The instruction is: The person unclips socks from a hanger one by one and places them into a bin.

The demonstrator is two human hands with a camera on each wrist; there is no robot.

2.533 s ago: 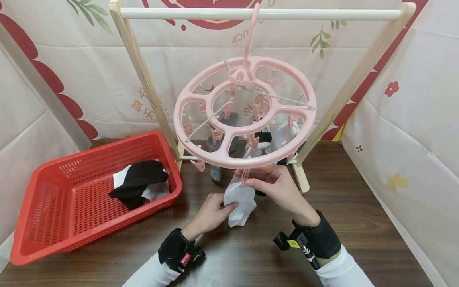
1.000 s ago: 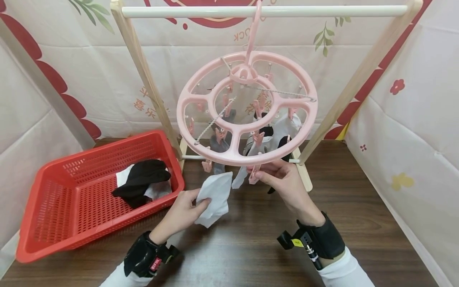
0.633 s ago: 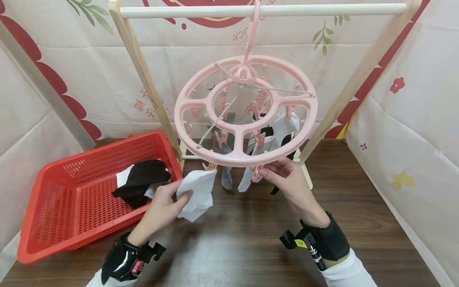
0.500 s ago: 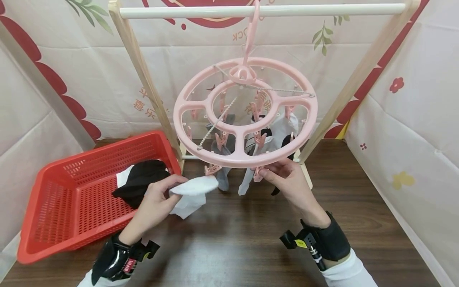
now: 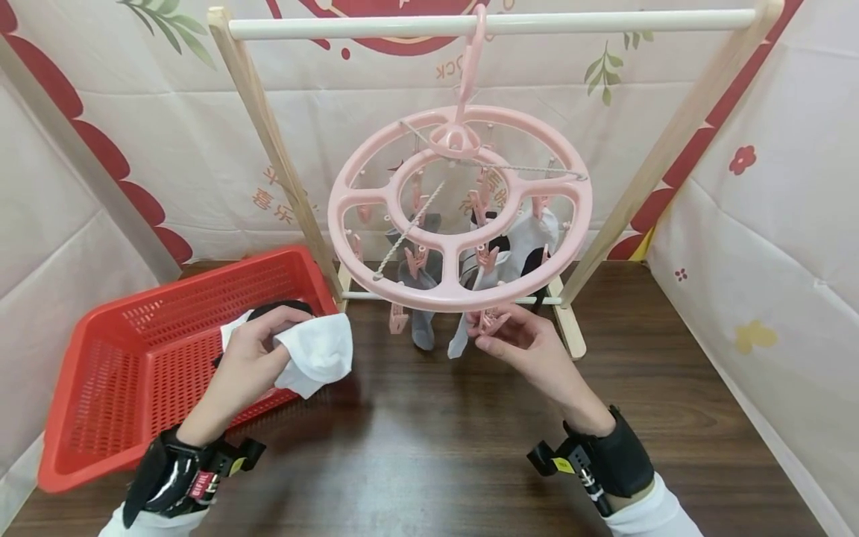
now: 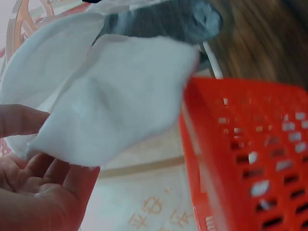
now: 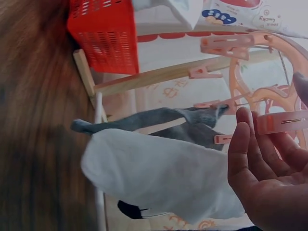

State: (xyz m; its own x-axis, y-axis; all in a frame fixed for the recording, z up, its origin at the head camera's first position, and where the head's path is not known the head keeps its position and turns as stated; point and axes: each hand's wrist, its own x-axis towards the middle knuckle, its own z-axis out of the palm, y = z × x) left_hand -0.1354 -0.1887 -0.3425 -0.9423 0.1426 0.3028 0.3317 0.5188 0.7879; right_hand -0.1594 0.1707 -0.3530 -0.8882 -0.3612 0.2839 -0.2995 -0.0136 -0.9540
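Note:
My left hand [image 5: 244, 365] pinches a white sock [image 5: 318, 354] between thumb and fingers, over the near right edge of the red basket [image 5: 87, 388]. In the left wrist view the sock [image 6: 120, 101] spreads out from the fingertips, with the basket wall beside it. My right hand [image 5: 537, 354] holds a pink clothespin [image 5: 493, 322] under the front rim of the round pink hanger [image 5: 429, 298]. The right wrist view shows that clothespin [image 7: 281, 122] between thumb and fingers, no cloth in it. Behind hang a grey sock [image 5: 423, 328] and several white and black ones.
The hanger hooks over a white bar [image 5: 376, 28] between wooden posts [image 5: 282, 164]. Another pink clothespin [image 5: 398, 319] dangles at the front left of the ring. Black and white cloth [image 5: 235, 326] lies in the basket, partly behind my left hand. Brown table [image 5: 416, 447] below.
My left hand has drawn the white sock away from the front clothespin, leftward to the basket's edge. My right hand stays at the clothespin, slightly further right. The hanger has swung a little.

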